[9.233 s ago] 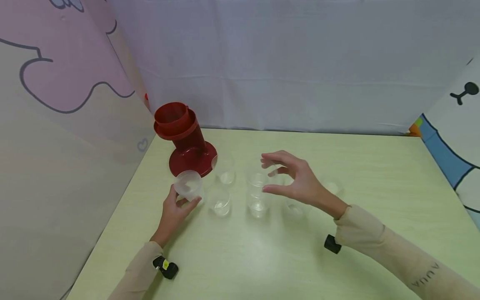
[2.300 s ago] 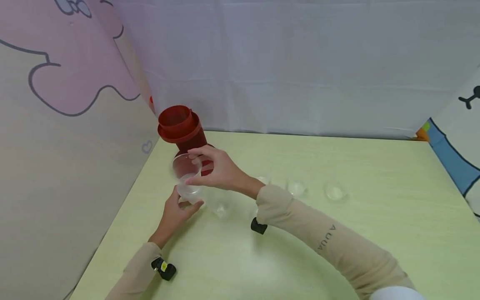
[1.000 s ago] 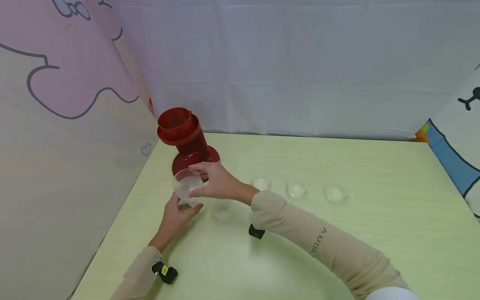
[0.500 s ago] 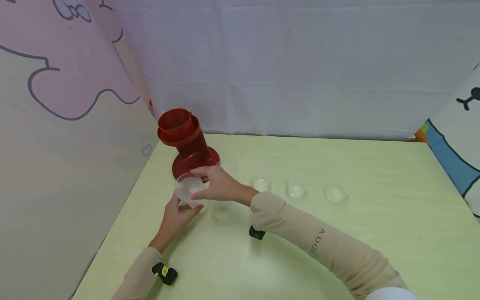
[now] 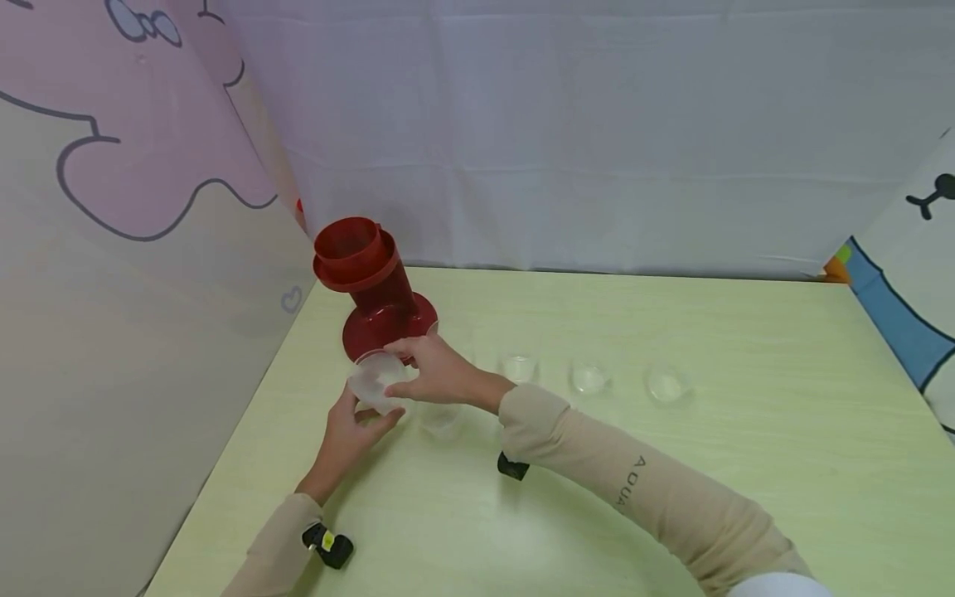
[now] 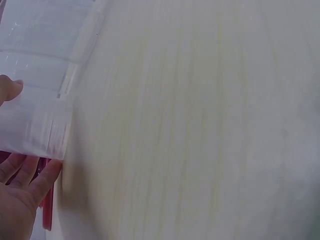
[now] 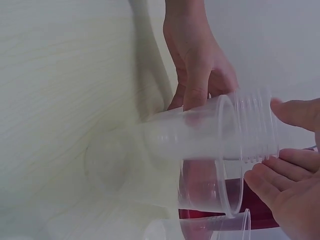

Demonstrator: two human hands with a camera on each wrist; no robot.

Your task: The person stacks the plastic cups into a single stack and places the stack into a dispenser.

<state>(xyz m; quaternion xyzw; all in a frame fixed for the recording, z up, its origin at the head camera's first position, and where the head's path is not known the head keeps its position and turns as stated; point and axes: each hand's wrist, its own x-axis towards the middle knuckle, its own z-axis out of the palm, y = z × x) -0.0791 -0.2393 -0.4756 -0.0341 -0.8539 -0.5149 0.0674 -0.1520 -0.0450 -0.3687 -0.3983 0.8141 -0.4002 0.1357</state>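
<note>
My left hand (image 5: 351, 435) grips a nested stack of clear plastic cups (image 5: 375, 383) from below and the side, low over the table. In the left wrist view, its thumb and fingers hold the cup walls (image 6: 35, 122). My right hand (image 5: 442, 371) has its thumb and fingers curled round the stack's upper rims. The right wrist view shows the ribbed rims (image 7: 257, 125) between the right thumb (image 7: 295, 112) and fingers (image 7: 282, 175). There, a single clear cup (image 7: 227, 165) overlaps the stack in front.
Single clear cups stand on the pale table, one near the hands (image 5: 442, 421) and others to the right, among them a middle cup (image 5: 589, 379) and a far-right cup (image 5: 666, 383). A red stand with a tube-like top (image 5: 373, 282) is just behind the hands, before a white cloth wall.
My right hand brought a clear cup over the left hand's stack and lowered it in. Fewer cups stand on the table than 9.2 s ago. The left hand stayed about in place.
</note>
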